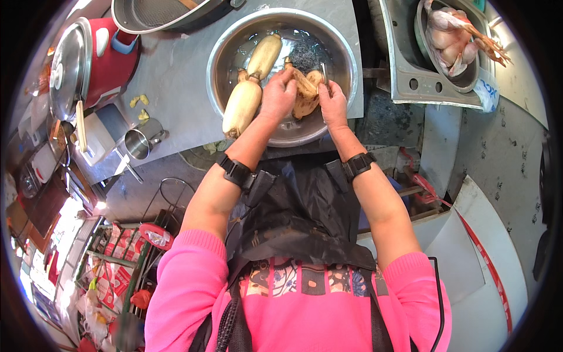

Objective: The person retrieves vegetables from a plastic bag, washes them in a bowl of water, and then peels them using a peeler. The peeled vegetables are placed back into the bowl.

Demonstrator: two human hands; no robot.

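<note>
A wide steel basin [217,56] with water in it stands on the grey table in front of me. My left hand [279,97] grips a short brown lotus root piece [305,89] inside the basin. Closed on a thin, shiny metal tool [323,70], my right hand [333,104] is at the right side of that piece; the tool's kind is hard to make out. Two pale lotus root segments [242,105], still joined end to end, lean over the basin's left rim. Beyond my fingers, a dark grey mesh-like patch [306,56] shows in the basin.
To the left are a red pot [112,56] with a metal lid, a metal cup [137,144] and small yellow peelings [143,115]. A wide pan [158,16] sits at the far left. On the right, a plucked bird [451,38] lies in a bowl on a metal sink unit [404,88].
</note>
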